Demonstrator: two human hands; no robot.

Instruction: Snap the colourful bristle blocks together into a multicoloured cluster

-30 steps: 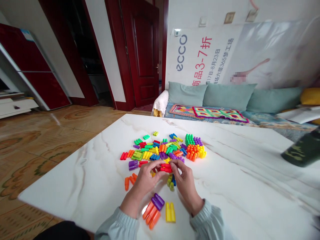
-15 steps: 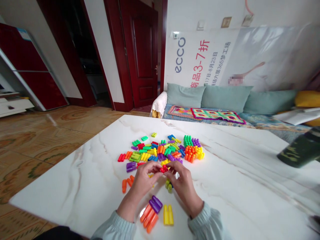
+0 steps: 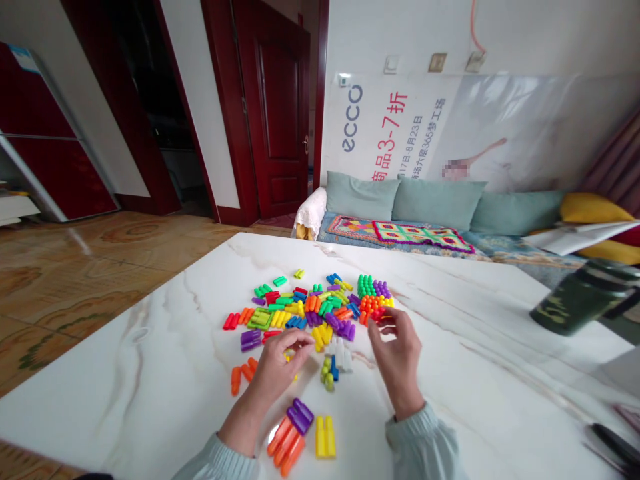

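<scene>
Nearest, yellow pair point(image 3: 326, 438): bodyward of both hands, between the wrists; probably light, rigid plastic, best gripped across its sides
Orange trio point(image 3: 286, 445): bodyward of the left hand, against a purple pair point(image 3: 300, 417); smooth, so likely a little slippery
Left hand point(image 3: 280, 363): thumb and fingertips drawn close together near a yellow piece point(image 3: 323, 338); cannot tell whether they hold anything
Clear piece point(image 3: 341, 355): in the gap between the hands
Right hand point(image 3: 401, 350): fingers curled, thumb and fingertips pinching
Red piece point(image 3: 379, 316): at the right fingertips, partly hidden; likely light and stiff, a gentle squeeze on its flanks should do
Standing cluster point(image 3: 367, 287): just beyond the right fingertips, rounded ends up; a knock could topple pieces
</scene>
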